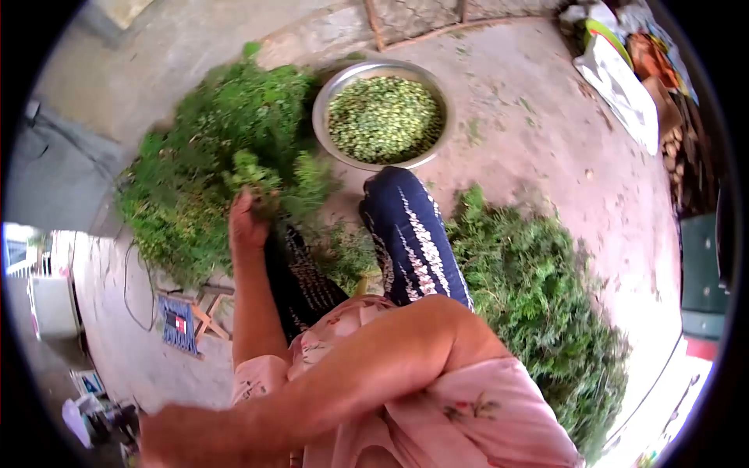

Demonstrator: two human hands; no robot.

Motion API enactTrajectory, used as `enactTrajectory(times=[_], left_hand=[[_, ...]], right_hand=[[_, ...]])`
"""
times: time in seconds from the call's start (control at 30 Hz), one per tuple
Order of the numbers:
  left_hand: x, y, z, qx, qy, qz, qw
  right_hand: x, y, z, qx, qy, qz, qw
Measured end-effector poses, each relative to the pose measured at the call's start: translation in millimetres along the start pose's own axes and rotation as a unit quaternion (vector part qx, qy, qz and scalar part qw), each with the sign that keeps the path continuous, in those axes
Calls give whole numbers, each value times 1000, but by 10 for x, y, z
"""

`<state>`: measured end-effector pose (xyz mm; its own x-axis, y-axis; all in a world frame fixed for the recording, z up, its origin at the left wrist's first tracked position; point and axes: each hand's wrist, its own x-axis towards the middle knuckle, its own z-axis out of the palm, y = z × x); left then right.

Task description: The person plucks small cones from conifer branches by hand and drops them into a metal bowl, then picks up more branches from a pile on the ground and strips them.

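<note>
My left hand (248,222) is closed around a bunch of feathery green stems (257,175), at the near edge of a big heap of leafy plants (222,125). Across my body reaches my right arm, bringing my right hand (183,434) to the lower left of the view. Motion smears that hand, and its fingers cannot be made out. Beyond my knees a wide metal basin (319,117) is filled with small, roundish green pods or seeds (384,118).
Another heap of green plants (538,304) lies to my right. A low stool with a blue woven seat (179,324) stands at the left. White sacking (620,90) and chopped firewood (680,156) are at the far right. Loose leaves dot the concrete floor (507,86).
</note>
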<state>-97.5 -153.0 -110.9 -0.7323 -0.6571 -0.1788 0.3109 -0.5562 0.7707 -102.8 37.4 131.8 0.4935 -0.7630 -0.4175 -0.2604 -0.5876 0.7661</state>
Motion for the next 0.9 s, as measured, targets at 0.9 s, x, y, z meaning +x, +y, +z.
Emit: enactTrajectory(times=[0.9], left_hand=[[-228,-255,121,315,125,54,939]], right_hand=[[728,74,1837,745,229,395,486]])
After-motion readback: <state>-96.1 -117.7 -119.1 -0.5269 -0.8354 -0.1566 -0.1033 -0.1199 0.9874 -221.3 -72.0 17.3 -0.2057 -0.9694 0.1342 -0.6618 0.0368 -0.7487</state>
